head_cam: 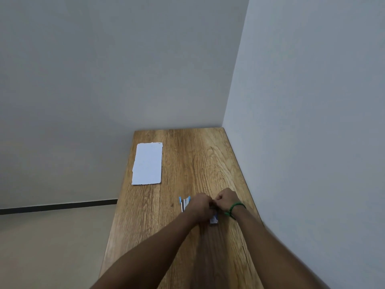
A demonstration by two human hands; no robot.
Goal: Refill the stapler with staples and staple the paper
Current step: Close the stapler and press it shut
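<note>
Meeting knuckle to knuckle over the near-middle of the bench, the left hand and right hand both have their fingers curled in. Each grip is narrow, closed toward a small dark spot between them, but I cannot tell what they hold, or whether they hold anything.

The stapler is blue and white. It lies on the wood just left of the left hand and is partly hidden behind it.

A small white-and-blue box shows below the hands, between the wrists; I cannot tell whether anything touches it.

The paper is a white sheet with ragged edges, lying flat at the far left of the bench, well apart from the hands.

A green bracelet sits on the right wrist.

Grey walls meet at the bench's far right corner.
</note>
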